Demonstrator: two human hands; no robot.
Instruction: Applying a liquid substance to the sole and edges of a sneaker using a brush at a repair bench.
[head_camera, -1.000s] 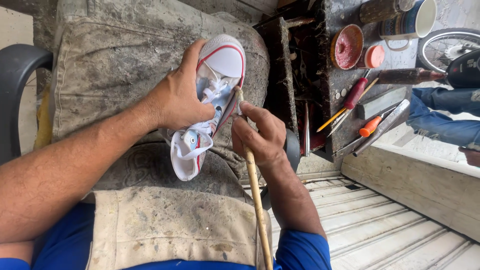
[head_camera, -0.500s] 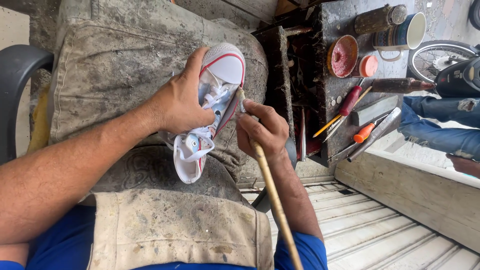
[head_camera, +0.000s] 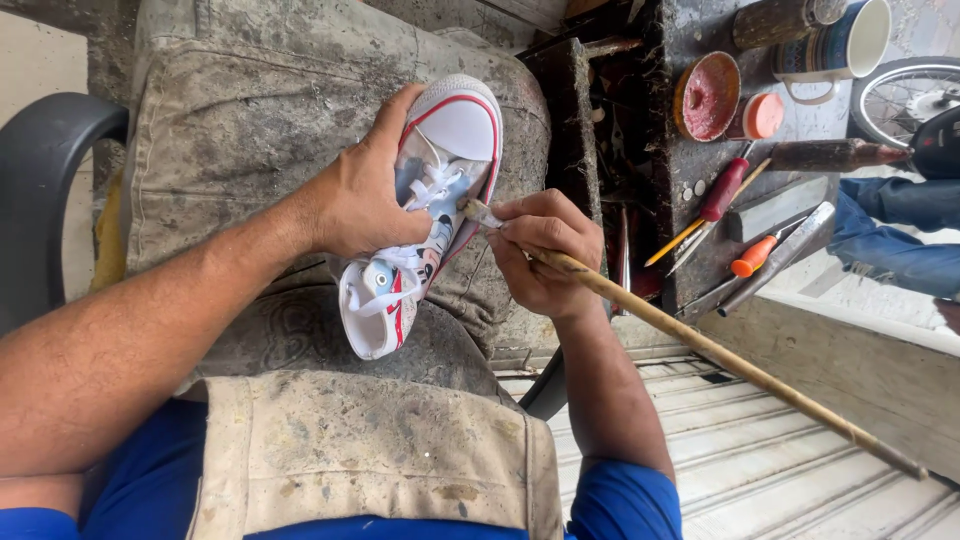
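Small white sneaker (head_camera: 440, 190) with red trim and white laces, lying on the stained apron over the lap. Left hand (head_camera: 365, 195) grips its upper; right hand (head_camera: 540, 250) pinches a long wooden-handled brush (head_camera: 700, 345) against its side.

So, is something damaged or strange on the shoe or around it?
No clear damage shows on the shoe. The left hand holds it on the lap while the right hand puts a long stick against its side. The apron is heavily stained, and the tools lie untidy on a dirty bench.
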